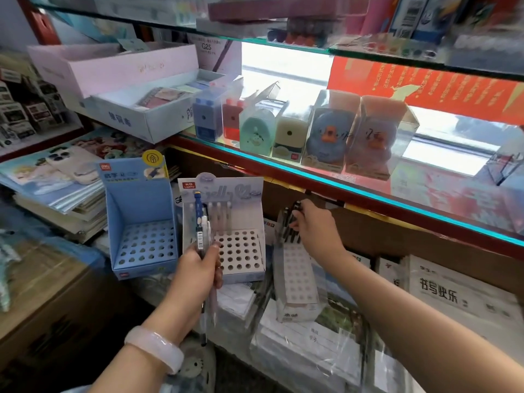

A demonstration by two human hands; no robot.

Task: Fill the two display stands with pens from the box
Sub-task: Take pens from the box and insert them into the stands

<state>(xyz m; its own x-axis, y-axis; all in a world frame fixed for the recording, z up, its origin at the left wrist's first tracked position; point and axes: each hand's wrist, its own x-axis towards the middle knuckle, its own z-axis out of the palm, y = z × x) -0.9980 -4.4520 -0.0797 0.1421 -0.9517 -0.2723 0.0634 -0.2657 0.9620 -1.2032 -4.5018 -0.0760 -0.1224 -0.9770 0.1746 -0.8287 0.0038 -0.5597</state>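
the left hand (198,265) is clamped around a small bunch of pens (204,236), holding them upright in front of the pale grey display stand (241,251), which carries a few pens in its back row. just to its left stands the blue display stand (141,222), its holes bare. to the right, the right hand (314,222) pinches the tops of dark pens (289,225) standing at the far end of the long white box (295,279).
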